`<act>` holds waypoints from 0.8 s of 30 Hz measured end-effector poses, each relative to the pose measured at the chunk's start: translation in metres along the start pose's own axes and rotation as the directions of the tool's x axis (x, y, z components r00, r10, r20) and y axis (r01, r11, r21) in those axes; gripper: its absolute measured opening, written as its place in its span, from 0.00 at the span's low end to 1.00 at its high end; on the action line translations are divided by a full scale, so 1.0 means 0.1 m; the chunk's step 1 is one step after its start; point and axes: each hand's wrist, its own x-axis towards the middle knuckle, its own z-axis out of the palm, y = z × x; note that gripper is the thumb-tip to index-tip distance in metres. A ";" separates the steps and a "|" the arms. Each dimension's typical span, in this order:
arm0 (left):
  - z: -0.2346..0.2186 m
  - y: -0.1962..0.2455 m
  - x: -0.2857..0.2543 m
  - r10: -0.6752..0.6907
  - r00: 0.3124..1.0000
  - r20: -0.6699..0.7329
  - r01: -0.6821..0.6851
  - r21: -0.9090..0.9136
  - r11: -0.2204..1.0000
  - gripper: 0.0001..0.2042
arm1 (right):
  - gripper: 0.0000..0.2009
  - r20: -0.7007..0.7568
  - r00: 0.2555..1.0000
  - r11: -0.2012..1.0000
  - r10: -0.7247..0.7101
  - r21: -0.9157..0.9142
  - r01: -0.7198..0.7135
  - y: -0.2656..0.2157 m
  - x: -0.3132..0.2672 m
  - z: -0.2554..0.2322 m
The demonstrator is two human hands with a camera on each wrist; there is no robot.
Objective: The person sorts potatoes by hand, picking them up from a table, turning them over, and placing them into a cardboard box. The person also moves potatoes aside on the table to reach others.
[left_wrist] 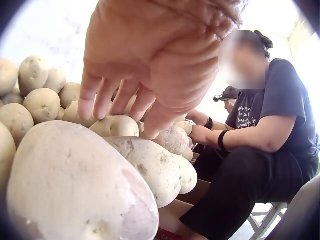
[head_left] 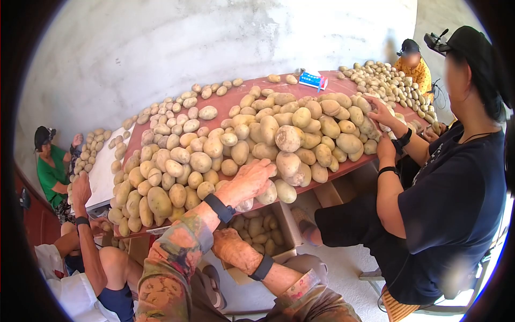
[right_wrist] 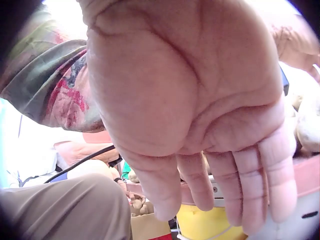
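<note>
In the head view my left hand (head_left: 248, 182) reaches over the front edge of a large heap of potatoes (head_left: 201, 162). From the left wrist view, its fingers (left_wrist: 102, 97) point down, spread a little, with the tips right at a pale potato (left_wrist: 116, 126). A bigger potato (left_wrist: 80, 185) fills the foreground there. Lower down, my right hand (head_left: 236, 249) is below the table edge, beside a cardboard box (head_left: 289, 228) with potatoes in it. Its palm faces the right wrist camera, fingers (right_wrist: 277, 170) straight and nothing in them.
The heap lies on a reddish table (head_left: 228, 104). A blue and white packet (head_left: 313, 80) sits towards the back. Close on my right sits a person in a dark shirt (head_left: 456, 182), handling potatoes; another person's arm (head_left: 91, 252) is on my left. A yellow bucket (right_wrist: 205, 222) stands below.
</note>
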 end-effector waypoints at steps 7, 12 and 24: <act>-0.05 -0.05 0.05 -0.076 0.997 0.016 0.077 -0.086 0.993 0.19 | 0.07 -0.060 0.997 0.999 -0.042 0.006 0.043 0.01 -0.01 0.00; -0.36 -0.16 0.25 -0.282 0.933 -0.223 0.212 -0.292 0.932 0.21 | 0.07 -0.071 0.996 0.998 -0.061 -0.011 0.060 0.01 -0.05 -0.05; -0.16 -0.51 0.89 -0.518 0.823 -0.232 0.313 -0.575 0.756 0.32 | 0.08 -0.159 0.986 0.998 -0.056 -0.010 0.055 0.10 -0.10 0.01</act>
